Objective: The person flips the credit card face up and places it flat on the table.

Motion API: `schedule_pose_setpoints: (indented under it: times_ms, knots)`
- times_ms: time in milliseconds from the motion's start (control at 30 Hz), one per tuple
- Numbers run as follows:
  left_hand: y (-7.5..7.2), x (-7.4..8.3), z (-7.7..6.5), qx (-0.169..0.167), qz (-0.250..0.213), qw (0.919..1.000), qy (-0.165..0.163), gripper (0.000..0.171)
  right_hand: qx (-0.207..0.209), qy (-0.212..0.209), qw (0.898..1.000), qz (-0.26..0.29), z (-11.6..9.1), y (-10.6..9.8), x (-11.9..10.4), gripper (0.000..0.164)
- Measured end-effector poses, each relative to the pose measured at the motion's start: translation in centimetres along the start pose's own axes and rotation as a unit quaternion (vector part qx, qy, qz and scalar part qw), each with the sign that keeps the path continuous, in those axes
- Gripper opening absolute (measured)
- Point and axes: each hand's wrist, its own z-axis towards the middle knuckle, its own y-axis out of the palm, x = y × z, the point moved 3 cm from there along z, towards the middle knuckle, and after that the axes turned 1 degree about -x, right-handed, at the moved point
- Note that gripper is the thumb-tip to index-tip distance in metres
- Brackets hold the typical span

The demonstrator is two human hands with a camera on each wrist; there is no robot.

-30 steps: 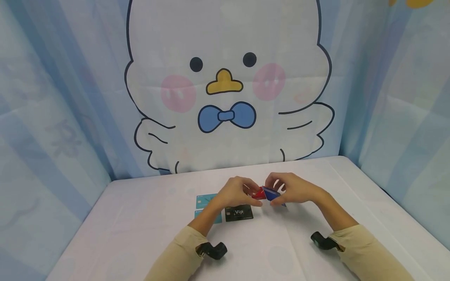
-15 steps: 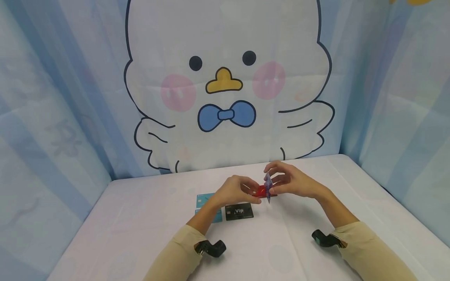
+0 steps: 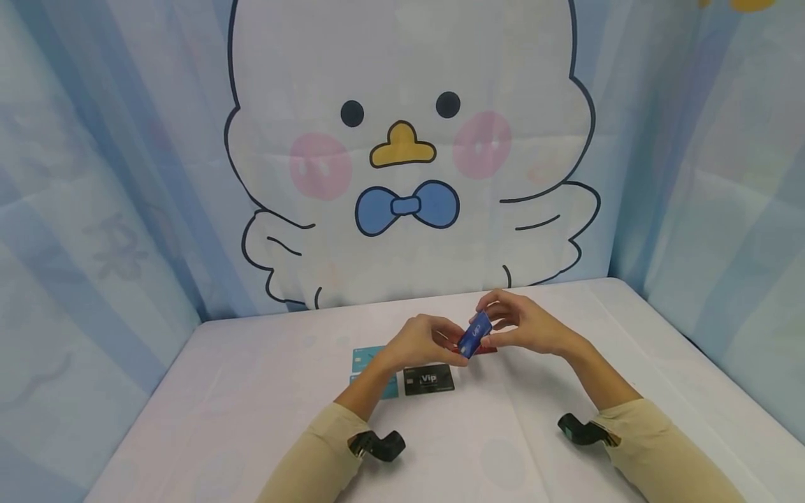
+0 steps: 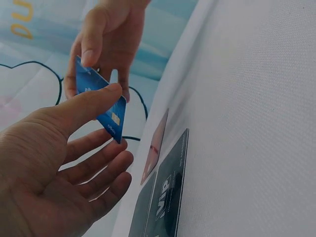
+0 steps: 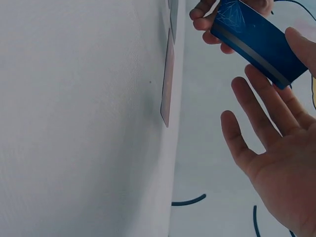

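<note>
A blue bank card [image 3: 474,335] is held up above the table between the two hands, tilted. My right hand [image 3: 528,325] pinches its upper end, thumb [image 5: 298,44] on its striped face. At the lower end, the left hand [image 3: 418,342] holds it between thumb [image 4: 101,98] and index finger, the other fingers loosely spread. In the left wrist view the chip side of the blue card [image 4: 116,117] shows. Behind and below it lies a red card [image 3: 489,349] on the table, partly covered from the head camera.
A black VIP card [image 3: 429,379] lies left of the red one. Two light-blue cards, one at the back [image 3: 365,358] and one nearer [image 3: 389,388], are partly hidden by the left forearm. A printed curtain [image 3: 402,265] stands behind the white table [image 3: 251,419].
The right hand has lifted the blue card off the red card and turned it, first edge-on, then with its face toward the head camera. Its lower end now meets the left hand, which has barely moved.
</note>
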Motion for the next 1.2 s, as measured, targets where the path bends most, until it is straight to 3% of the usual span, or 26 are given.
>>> schedule_pose_setpoints:
  times_ms: [333,567,833,1200]
  knots:
    - [0.3,0.2,0.1,0.009,0.069,0.9976,-0.006,0.054,-0.008,0.057,0.996,-0.065,-0.3,-0.4,0.5,0.051]
    - [0.8,0.2,0.1,0.009,0.121,0.9925,-0.015,0.055,-0.045,0.127,0.981,-0.141,-0.6,-0.2,0.5,0.048]
    - [1.6,0.5,0.1,-0.003,0.155,0.9879,-0.011,0.05,-0.099,0.135,0.969,-0.183,-0.7,0.2,0.0,0.049]
    - [2.4,1.0,-0.2,-0.028,0.185,0.982,-0.024,0.051,-0.114,0.146,0.957,-0.225,-0.8,1.0,-0.2,0.047]
